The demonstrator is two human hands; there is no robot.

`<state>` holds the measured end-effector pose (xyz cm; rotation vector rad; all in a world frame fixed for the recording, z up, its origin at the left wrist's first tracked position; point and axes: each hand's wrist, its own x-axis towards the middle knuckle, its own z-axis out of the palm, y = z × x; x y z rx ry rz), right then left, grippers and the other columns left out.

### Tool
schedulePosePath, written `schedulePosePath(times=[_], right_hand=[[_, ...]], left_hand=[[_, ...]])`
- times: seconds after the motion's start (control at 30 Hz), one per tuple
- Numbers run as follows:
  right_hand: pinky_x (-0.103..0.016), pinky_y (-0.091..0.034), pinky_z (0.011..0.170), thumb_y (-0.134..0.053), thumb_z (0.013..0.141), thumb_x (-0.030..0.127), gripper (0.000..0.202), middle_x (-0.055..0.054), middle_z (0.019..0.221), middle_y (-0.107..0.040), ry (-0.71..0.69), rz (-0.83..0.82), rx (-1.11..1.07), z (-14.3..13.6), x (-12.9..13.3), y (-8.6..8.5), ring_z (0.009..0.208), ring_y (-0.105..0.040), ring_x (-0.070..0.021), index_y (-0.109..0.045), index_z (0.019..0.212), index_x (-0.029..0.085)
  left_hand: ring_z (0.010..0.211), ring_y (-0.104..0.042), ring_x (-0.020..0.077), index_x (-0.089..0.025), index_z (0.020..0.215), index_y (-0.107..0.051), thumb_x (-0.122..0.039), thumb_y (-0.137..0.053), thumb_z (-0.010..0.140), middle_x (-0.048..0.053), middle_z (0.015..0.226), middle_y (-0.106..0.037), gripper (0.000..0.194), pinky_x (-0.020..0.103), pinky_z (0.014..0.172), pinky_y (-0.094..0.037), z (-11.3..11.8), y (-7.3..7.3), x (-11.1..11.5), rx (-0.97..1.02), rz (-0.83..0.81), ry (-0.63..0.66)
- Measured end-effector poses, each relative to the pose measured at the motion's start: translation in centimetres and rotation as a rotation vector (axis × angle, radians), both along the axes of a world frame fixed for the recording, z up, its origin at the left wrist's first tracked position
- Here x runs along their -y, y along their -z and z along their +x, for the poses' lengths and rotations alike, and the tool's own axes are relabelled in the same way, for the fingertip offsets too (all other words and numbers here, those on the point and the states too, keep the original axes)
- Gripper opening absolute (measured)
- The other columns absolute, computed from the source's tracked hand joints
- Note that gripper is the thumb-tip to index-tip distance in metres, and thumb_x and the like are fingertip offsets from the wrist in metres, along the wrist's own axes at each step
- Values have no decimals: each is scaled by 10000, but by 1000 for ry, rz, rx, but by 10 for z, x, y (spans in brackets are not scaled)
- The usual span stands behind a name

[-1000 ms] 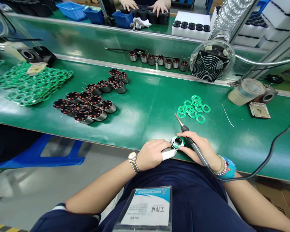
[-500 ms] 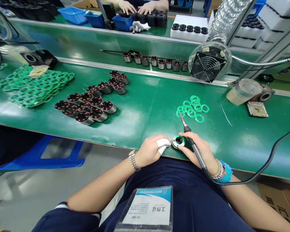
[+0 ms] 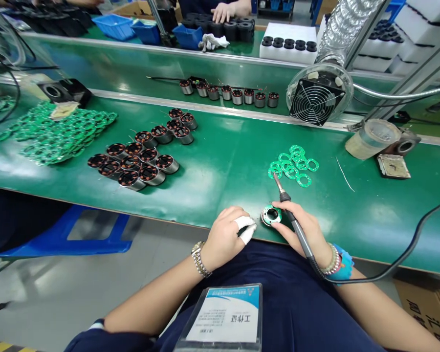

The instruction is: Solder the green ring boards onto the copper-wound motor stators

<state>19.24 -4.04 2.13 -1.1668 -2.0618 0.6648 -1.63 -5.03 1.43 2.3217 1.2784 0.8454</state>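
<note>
A motor stator (image 3: 267,222) topped by a green ring circuit board (image 3: 277,218) stands near the table's front edge. My right hand (image 3: 306,227) grips it between thumb and forefinger. A soldering iron (image 3: 296,222) lies across that same hand, its tip pointing away over the loose boards. Just left of the stator is my left hand (image 3: 230,233), with white covers on thumb and forefinger. Those two fingertips are pinched together, apart from the stator, and whatever is between them is too small to make out. Loose green ring boards (image 3: 291,166) lie beyond the iron's tip.
Several copper-wound stators (image 3: 139,159) stand left of centre, with a row of more (image 3: 237,97) behind the rail. A heap of ring boards (image 3: 68,132) lies far left. A fan (image 3: 316,100) and a plastic tub (image 3: 372,139) stand right. Across the bench is another person's hand (image 3: 223,11).
My left hand has drawn back slightly left, away from the stator, and its fingers have shifted. My right hand keeps its hold. One of the other person's hands has left the black parts.
</note>
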Motion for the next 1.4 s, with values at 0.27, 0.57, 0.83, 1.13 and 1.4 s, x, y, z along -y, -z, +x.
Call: schedulePosePath(times=[0.27,0.57,0.83,1.13,1.4], right_hand=[[-327,-494,862,-581,826,212,366,-74,1090,-617,-13,12,-19,1,0,0,975,-600,-188,-473,1175,216],[-310,-492,843,-597,813,201,381,-78,1086,-613,-16,3,-28,2,1,0,964,-596,-183,-472,1173,209],[-314,-492,767,-547,809,104,251,-51,885,-611,-89,82,-113,-8,-4,-21,852,-569,-175,-537,1036,210],[-333,-485,735,-499,810,90,277,-44,823,-579,-74,89,-146,-22,-4,-11,820,-535,-177,-524,1057,212],[-298,-477,652,-554,809,124,169,-25,743,-586,78,40,-176,-2,6,-29,702,-561,-154,-596,949,210]], left_hand=[[920,-597,210,-145,1110,-561,-296,-639,765,104,987,-658,384,371,813,-491,-17,2,-13,64,-144,192],[701,-597,124,-155,726,-661,-208,-680,699,25,754,-635,62,246,672,-478,13,-6,-24,557,-660,102],[618,-503,79,-128,640,-573,-170,-693,633,-21,667,-550,127,219,617,-410,19,-11,-26,744,-924,21],[650,-575,103,-127,706,-590,-232,-677,683,-5,672,-601,139,256,698,-469,17,-9,-19,869,-998,-1],[641,-632,125,-122,731,-565,-233,-656,705,23,671,-650,145,274,687,-509,15,-10,-20,854,-1101,-57]])
